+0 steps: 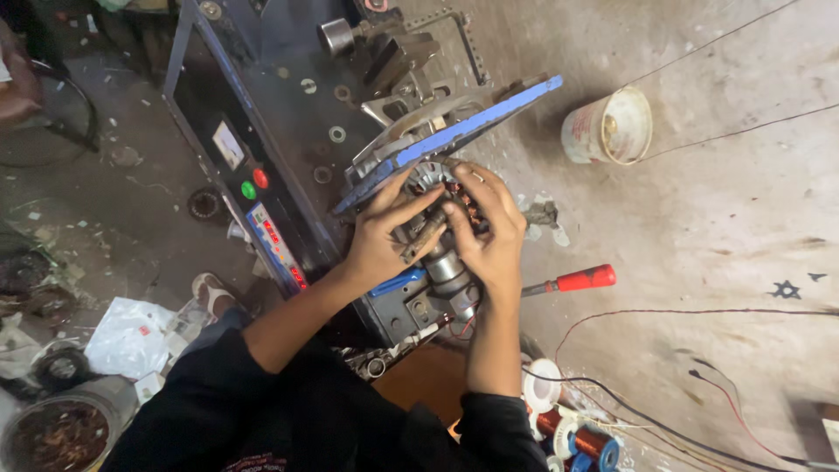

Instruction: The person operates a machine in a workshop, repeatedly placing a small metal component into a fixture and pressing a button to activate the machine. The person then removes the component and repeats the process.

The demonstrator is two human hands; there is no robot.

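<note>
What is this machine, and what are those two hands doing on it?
The picture comes from a camera on the person's head, looking down at their own arms. The dark metal box is a workshop machine with a green button and a red button. Both hands press on a round metal part wound with copper wire, mounted on the machine: the left hand and the right hand. Nearby on the floor lie a red-handled screwdriver, a white bucket and copper wire spools.

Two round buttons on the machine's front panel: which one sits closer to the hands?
The red button. It sits right of and just above the green button, on the side toward the left hand.
</note>
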